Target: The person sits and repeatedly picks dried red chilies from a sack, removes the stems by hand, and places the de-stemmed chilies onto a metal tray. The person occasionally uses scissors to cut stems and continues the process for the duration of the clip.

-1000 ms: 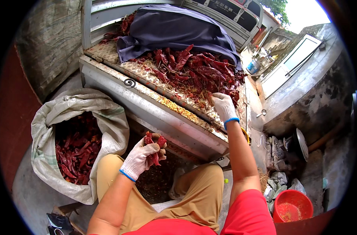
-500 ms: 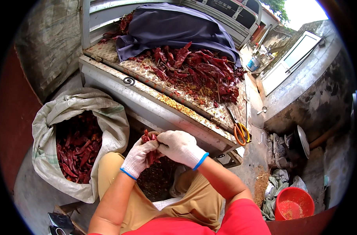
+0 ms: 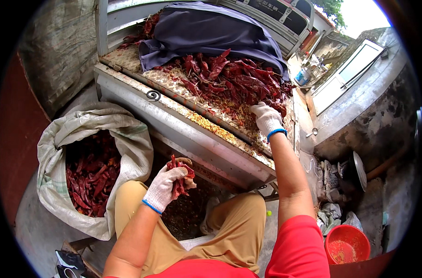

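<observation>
My left hand (image 3: pixel 162 186), in a white knit glove with a blue cuff, is closed around a small bunch of dried red chilies (image 3: pixel 179 180) above my left knee. My right hand (image 3: pixel 268 118), gloved the same way, is stretched out to the near right edge of the chili pile (image 3: pixel 220 76) on the truck bed. Its fingers are bent and drawn together; whatever they pinch is hidden. To my left stands a white woven sack (image 3: pixel 136 160), its top rolled down, with dried chilies (image 3: pixel 95 176) inside.
A dark cloth (image 3: pixel 206 34) covers the pile's back. Yellow seeds (image 3: pixel 206 124) lie along the truck bed's metal edge (image 3: pixel 127 95). A red basin (image 3: pixel 361 248) stands at lower right, near a blackened wall (image 3: pixel 382 102). Chili scraps (image 3: pixel 185 217) lie on the ground between my legs.
My right hand has left the chilies in my left hand and moved up and right to the pile. My right arm now covers the orange-handled scissors. My left hand has stayed put.
</observation>
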{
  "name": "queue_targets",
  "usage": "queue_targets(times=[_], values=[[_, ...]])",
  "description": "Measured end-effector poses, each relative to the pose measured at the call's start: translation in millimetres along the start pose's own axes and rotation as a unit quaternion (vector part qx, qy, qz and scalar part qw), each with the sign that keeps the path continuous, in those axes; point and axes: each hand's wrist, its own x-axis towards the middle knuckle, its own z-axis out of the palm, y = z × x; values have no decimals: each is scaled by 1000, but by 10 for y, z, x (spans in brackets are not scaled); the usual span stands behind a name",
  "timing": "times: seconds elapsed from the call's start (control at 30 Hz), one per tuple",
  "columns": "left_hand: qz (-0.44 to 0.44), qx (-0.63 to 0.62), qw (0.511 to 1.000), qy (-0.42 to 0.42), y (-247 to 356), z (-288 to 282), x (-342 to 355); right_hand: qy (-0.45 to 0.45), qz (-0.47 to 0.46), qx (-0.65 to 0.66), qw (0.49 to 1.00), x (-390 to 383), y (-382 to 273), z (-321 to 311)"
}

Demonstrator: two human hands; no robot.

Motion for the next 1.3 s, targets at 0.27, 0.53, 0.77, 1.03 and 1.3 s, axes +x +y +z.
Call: queue_targets(times=[0.27,0.53,0.77,1.03,1.3], values=[[-1,8,1000,-20,8,-30,9,93,-35,166,981,-66,405,247],[-5,4,999,-45,12,-37,-10,67,-2,131,989,-153,270,143],[-1,-3,999,-49,3,-74,10,111,29,136,984,-71,339,287],[3,-11,999,-38,-9,-5,-1,61,102,681,723,-723,-90,-51],[20,31,999,-8,2,49,-20,20,-155,408,899,-1612,-1585,-251]])
